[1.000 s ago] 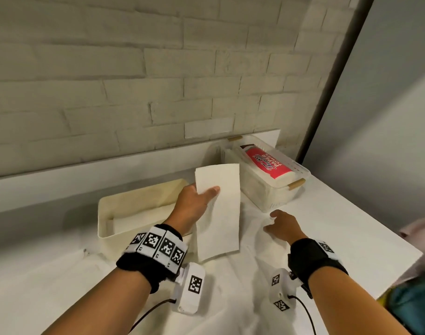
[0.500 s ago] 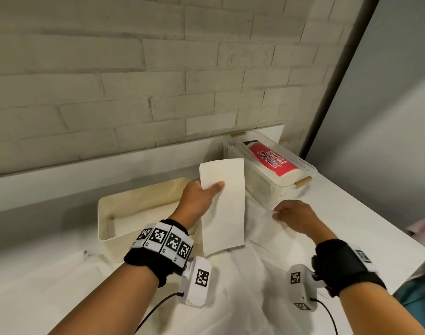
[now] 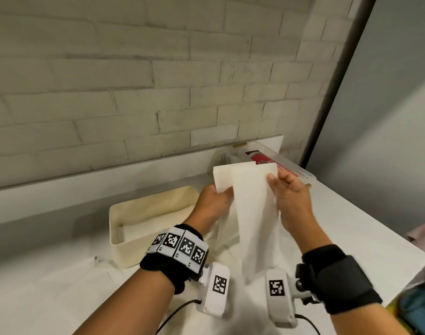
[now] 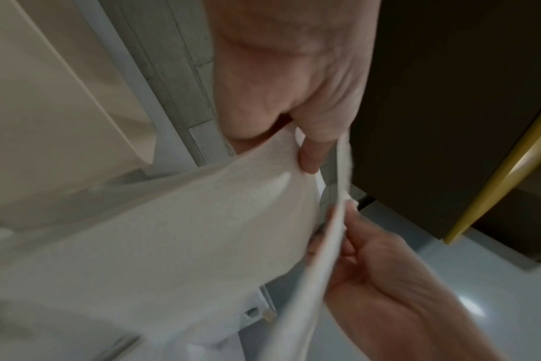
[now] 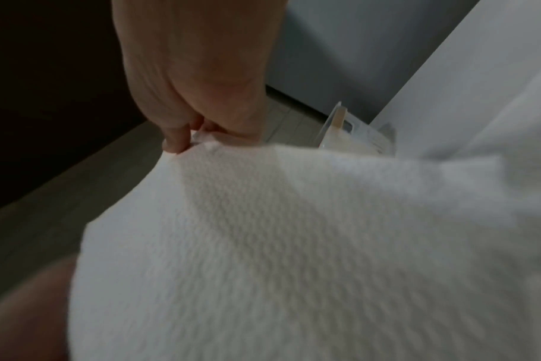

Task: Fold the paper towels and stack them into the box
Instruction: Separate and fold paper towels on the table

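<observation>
My left hand (image 3: 227, 192) pinches a folded white paper towel (image 3: 221, 177) upright over the table. Just right of it, my right hand (image 3: 271, 180) pinches the top corner of a second white towel (image 3: 254, 226), which hangs down long and overlaps the first. In the left wrist view the left hand (image 4: 309, 156) pinches its towel (image 4: 201, 232), and the right hand's fingers (image 4: 358, 246) hold the other sheet edge-on. The right wrist view shows the right hand (image 5: 185, 141) pinching the embossed towel (image 5: 294, 244). The cream box (image 3: 156, 201) stands open to the left with white towel lying inside.
A clear lidded container (image 3: 300, 174) holding a red-labelled pack (image 3: 262, 159) stands behind the hands against the brick wall. Crumpled white sheets (image 3: 61, 298) lie on the white table (image 3: 363, 226) near me. The table's right edge drops off beside a teal object (image 3: 419, 310).
My right hand has risen off the table with a second towel and brought it up against the folded towel. The left hand has kept its hold and moved little.
</observation>
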`<state>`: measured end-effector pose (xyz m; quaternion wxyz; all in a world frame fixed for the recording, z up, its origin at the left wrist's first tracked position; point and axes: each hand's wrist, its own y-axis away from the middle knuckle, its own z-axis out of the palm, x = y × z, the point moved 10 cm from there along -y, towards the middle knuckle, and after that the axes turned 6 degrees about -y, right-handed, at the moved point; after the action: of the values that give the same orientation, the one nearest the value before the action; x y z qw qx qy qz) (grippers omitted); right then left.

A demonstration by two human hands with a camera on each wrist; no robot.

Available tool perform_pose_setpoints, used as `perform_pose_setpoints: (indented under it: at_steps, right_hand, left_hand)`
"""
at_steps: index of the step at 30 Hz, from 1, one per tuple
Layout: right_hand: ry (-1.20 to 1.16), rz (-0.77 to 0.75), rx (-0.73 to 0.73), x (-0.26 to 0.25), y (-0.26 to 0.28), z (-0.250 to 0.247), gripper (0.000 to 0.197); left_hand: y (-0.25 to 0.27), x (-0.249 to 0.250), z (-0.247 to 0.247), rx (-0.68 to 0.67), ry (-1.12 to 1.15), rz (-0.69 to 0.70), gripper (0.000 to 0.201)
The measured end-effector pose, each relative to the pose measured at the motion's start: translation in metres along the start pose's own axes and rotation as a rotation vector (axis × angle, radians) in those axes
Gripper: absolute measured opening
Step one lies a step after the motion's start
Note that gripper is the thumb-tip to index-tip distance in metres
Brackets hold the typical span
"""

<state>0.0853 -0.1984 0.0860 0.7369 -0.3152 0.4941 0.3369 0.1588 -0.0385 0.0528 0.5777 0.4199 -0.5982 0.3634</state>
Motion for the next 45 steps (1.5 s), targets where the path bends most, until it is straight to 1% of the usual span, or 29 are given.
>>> perform_pose_setpoints:
  at_steps: [3,6,8,10,15,17,20,21,23,27,29,32,34,35,36,38,40,42,45]
  right_hand:
    - [0.102,-0.03,0.052,0.012,0.002,0.01,0.018]
    - [0.157,-0.076,0.135,0.014,0.004,0.012,0.02]
    - [0.19,-0.107,0.152,0.013,0.006,0.016,0.019]
    - [0.194,-0.124,0.149,0.015,0.008,0.02,0.017]
    - [0.233,-0.173,0.151,0.013,0.011,0.026,0.019]
    - [0.261,-0.189,0.153,0.012,0.012,0.028,0.021]
    - [0.294,-0.206,0.131,0.011,0.013,0.03,0.021]
    - [0.312,-0.212,0.119,0.011,0.013,0.031,0.021]
    - [0.361,-0.22,0.099,0.01,0.012,0.031,0.02]
    - [0.408,-0.22,0.063,0.01,0.009,0.029,0.024]
    - [0.407,-0.21,0.059,0.01,0.009,0.026,0.024]
    - [0.382,-0.171,0.087,0.012,0.006,0.012,0.023]
    - [0.435,-0.11,0.122,0.016,-0.004,-0.009,0.023]
    - [0.525,-0.056,0.124,0.022,-0.01,-0.022,0.024]
    - [0.663,0.026,0.104,0.034,-0.016,-0.035,0.025]
    - [0.973,0.2,0.017,0.067,-0.023,-0.061,0.028]
    - [1.194,0.274,-0.088,0.097,-0.027,-0.078,0.032]
    - [1.296,0.318,-0.145,0.119,-0.028,-0.088,0.039]
    - [1.293,0.365,-0.149,0.133,-0.03,-0.095,0.049]
  left_hand:
    - [0.006,0.001,0.006,-0.039,0.03,-0.02,0.016]
    - [0.009,0.001,0.008,-0.076,0.06,-0.021,0.016]
    - [0.011,0.001,0.008,-0.096,0.094,-0.025,0.021]
    - [0.012,0.0,0.008,-0.121,0.128,-0.041,0.031]
    - [0.018,0.005,0.015,-0.224,0.208,-0.046,0.049]
    - [0.021,0.007,0.015,-0.233,0.209,-0.04,0.044]
    - [0.02,0.007,0.013,-0.195,0.185,0.002,0.016]
    - [0.019,0.007,0.011,-0.169,0.174,0.016,0.01]
    - [0.017,0.006,0.008,-0.122,0.148,0.025,0.009]
    - [0.012,0.001,0.007,-0.071,0.118,0.002,0.007]
    - [0.01,0.0,0.006,-0.038,0.074,0.001,0.01]
    - [0.005,-0.004,0.0,0.022,-0.032,-0.007,0.018]
    - [0.001,-0.006,-0.01,0.071,-0.097,-0.008,0.025]
    - [0.0,-0.006,-0.015,0.09,-0.133,-0.006,0.03]
    - [0.0,-0.006,-0.019,0.107,-0.166,-0.006,0.033]
    - [0.0,-0.006,-0.028,0.134,-0.205,-0.008,0.035]
    - [0.001,-0.005,-0.033,0.156,-0.226,-0.004,0.033]
    - [0.0,-0.003,-0.034,0.167,-0.255,0.007,0.031]
    - [-0.001,-0.005,-0.03,0.153,-0.279,0.004,0.031]
